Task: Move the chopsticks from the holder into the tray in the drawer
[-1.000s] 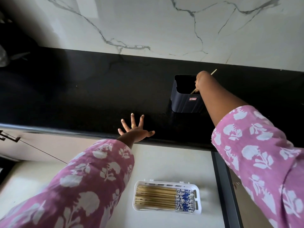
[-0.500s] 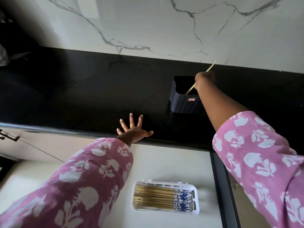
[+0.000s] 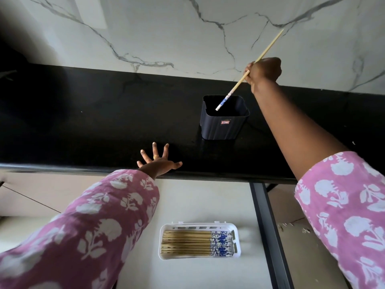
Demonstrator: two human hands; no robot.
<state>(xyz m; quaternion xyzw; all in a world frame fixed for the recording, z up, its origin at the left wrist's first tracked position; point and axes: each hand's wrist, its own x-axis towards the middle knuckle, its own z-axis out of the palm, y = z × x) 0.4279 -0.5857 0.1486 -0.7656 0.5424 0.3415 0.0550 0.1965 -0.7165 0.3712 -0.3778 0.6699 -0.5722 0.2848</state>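
- Far left, the left hand [image 3: 159, 162] lies flat on the black counter [image 3: 83, 122], fingers spread wide, holding nothing.
- Below centre, the white tray [image 3: 200, 241] in the open drawer [image 3: 208, 201] carries a neat row of chopsticks.
- Above it, the dark holder [image 3: 224, 118] looks empty from here.
- On the right, the right hand [image 3: 263, 70] pinches one chopstick [image 3: 249, 70] at mid-length, patterned tip over the holder's mouth. Light, stiff, slick: a mid-shaft grip should balance it.

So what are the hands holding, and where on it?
Right hand pinches one thin wooden chopstick near its middle. Left hand holds nothing, spread on the black counter.
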